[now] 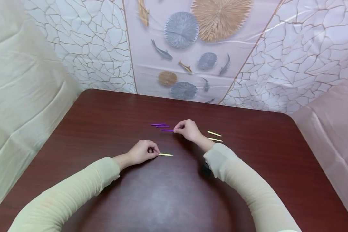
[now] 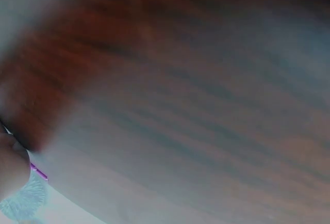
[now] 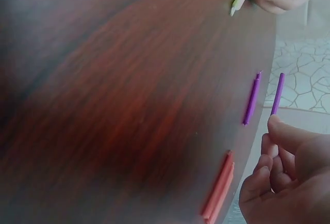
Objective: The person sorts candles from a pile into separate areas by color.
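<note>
My left hand (image 1: pixel 142 151) pinches one end of a slim yellow candle-like stick (image 1: pixel 166 155) close over the table. Farther back and to the right, my right hand (image 1: pixel 188 130) pinches the end of a slim purple candle-like stick (image 3: pixel 278 94) between thumb and finger. Two more purple sticks (image 1: pixel 160 125) lie side by side just behind it. A pair of reddish sticks (image 3: pixel 219 188) shows in the right wrist view near that hand; the head view hides them. The left wrist view catches only part of the left hand (image 2: pixel 13 167) and a bit of purple stick (image 2: pixel 39 172).
Two yellow sticks (image 1: pixel 214 133) lie right of my right hand, near the forearm. The dark brown table (image 1: pixel 119 109) reaches back to a patterned cloth (image 1: pixel 104 42) hanging behind it. Pale cloth hangs at both sides. A small black object (image 1: pixel 206 169) shows beneath the right cuff.
</note>
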A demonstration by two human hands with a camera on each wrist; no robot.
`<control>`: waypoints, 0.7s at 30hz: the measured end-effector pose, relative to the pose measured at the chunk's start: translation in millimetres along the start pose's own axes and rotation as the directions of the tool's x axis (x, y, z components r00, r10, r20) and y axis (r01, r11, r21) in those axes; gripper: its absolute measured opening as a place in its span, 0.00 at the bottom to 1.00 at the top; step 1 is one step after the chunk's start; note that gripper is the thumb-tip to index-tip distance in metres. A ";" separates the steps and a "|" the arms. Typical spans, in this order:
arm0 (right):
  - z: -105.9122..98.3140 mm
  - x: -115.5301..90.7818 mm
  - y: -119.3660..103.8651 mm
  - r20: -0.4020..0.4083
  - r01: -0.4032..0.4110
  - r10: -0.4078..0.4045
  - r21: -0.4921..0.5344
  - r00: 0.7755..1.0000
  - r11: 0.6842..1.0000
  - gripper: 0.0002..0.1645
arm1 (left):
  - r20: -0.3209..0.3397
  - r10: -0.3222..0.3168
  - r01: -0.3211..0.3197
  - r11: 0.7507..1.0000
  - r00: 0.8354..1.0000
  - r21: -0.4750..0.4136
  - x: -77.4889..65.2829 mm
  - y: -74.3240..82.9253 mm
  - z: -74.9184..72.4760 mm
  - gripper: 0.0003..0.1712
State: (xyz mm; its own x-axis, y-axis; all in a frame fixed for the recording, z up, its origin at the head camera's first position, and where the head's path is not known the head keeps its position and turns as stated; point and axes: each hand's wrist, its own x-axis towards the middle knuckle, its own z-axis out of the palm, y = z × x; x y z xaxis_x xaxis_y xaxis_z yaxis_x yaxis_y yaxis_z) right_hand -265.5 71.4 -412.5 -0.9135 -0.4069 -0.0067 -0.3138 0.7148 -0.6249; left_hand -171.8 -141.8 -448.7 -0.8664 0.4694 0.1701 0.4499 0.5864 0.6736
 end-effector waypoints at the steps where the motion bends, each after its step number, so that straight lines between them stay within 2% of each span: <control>1: 1.6 1.4 -0.3 -0.004 -0.004 0.004 -0.002 1.000 1.000 0.06 | 0.002 -0.001 0.001 1.000 1.000 -0.002 -0.2 0.0 -0.1 0.03; 10: 13.8 9.9 -2.8 -0.010 -0.052 0.051 -0.058 0.999 0.997 0.06 | 0.009 0.019 -0.019 1.000 1.000 -0.003 -1.1 -1.1 -0.6 0.03; 21: 24.4 17.3 -4.9 -0.005 -0.086 0.086 -0.076 0.996 0.993 0.05 | 0.017 0.010 -0.009 1.000 1.000 -0.004 -0.6 -0.4 -3.3 0.03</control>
State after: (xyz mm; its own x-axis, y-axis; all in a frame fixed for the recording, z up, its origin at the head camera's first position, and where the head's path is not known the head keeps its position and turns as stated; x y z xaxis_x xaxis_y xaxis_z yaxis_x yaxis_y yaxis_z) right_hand -273.5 47.0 -428.7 -0.9383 -0.3412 -0.0570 -0.2527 0.7886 -0.5605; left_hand -172.2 -144.6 -446.7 -0.8583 0.4861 0.1643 0.4573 0.5795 0.6746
